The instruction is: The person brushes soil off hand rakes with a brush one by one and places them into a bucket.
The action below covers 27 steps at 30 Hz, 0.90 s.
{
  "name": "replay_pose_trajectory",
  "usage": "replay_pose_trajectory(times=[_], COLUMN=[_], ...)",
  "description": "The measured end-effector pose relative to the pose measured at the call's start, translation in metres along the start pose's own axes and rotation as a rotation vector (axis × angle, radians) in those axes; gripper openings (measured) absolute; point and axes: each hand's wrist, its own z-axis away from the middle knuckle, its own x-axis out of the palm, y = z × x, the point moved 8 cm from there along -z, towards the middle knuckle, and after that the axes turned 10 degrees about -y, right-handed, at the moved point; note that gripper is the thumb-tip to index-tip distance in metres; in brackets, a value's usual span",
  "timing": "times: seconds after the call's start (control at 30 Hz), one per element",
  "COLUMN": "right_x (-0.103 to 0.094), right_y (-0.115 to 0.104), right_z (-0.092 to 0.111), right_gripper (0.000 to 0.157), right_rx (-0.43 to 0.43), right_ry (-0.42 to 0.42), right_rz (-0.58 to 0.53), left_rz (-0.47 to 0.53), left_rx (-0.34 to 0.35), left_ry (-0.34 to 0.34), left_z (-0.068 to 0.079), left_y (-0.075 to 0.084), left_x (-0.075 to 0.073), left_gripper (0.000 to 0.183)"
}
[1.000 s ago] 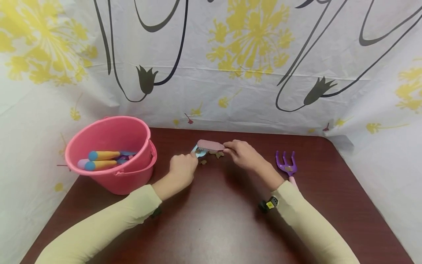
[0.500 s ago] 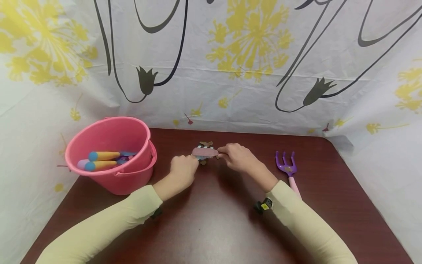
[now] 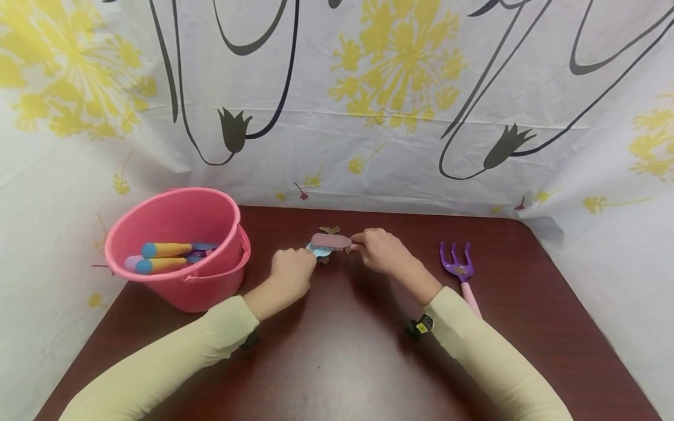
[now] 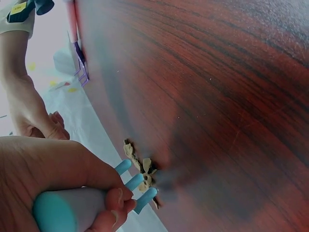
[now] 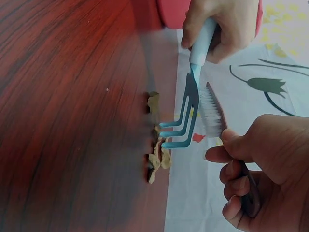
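Observation:
My left hand [image 3: 292,272] grips the pale handle of a small light-blue hand rake [image 5: 192,92]. Its bent tines point down at crumpled brown pieces [image 5: 154,162], like dry leaves, on the table. In the right wrist view, my right hand [image 5: 270,169] holds a pink brush [image 5: 212,113] by its handle, with fingers curled round it. White bristles face the back of the rake, right beside its tines. From the head view, the brush overlaps the rake head and partly covers it and the brown pieces.
A pink bucket [image 3: 226,280] stands at the left, holding several tools with yellow-and-blue handles [image 3: 165,249]. On the right lies a purple hand fork [image 3: 457,269] with a pink handle, partly behind the right sleeve. A patterned white cloth [image 3: 316,146] hangs behind the dark table [image 3: 337,351].
My right hand and the brush have come slightly nearer and left since a second ago, then back a touch right. My left hand stays in place while the rake head has turned slightly.

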Motion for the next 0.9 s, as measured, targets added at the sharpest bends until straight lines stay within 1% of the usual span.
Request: replay_pose_trajectory(times=[0.13, 0.33, 0.5, 0.63, 0.77, 0.9], right_x=[0.002, 0.001, -0.005, -0.008, -0.008, -0.007], right_y=[0.006, 0.012, 0.012, 0.015, 0.018, 0.02], right_z=[0.0, 0.0, 0.001, 0.001, 0.001, 0.001], right_gripper=[0.012, 0.017, 0.01, 0.008, 0.007, 0.009], right_rx=[0.016, 0.024, 0.004, -0.004, 0.001, 0.012], right_ry=[0.003, 0.029, 0.081, 0.113, 0.122, 0.124], right_rz=[-0.007, -0.005, -0.029, -0.048, -0.057, -0.056], left_rz=[0.005, -0.002, 0.002, 0.007, 0.011, 0.023], left_rx=[0.002, -0.007, -0.01, -0.007, -0.001, -0.01], left_ry=[-0.014, -0.025, 0.004, 0.022, 0.013, -0.009], left_z=[0.0, -0.003, -0.003, -0.002, -0.002, -0.001], left_y=[-0.001, -0.003, -0.005, -0.007, -0.007, -0.009], left_x=[0.002, 0.001, -0.005, -0.008, -0.008, -0.007], left_gripper=[0.024, 0.028, 0.026, 0.025, 0.025, 0.027])
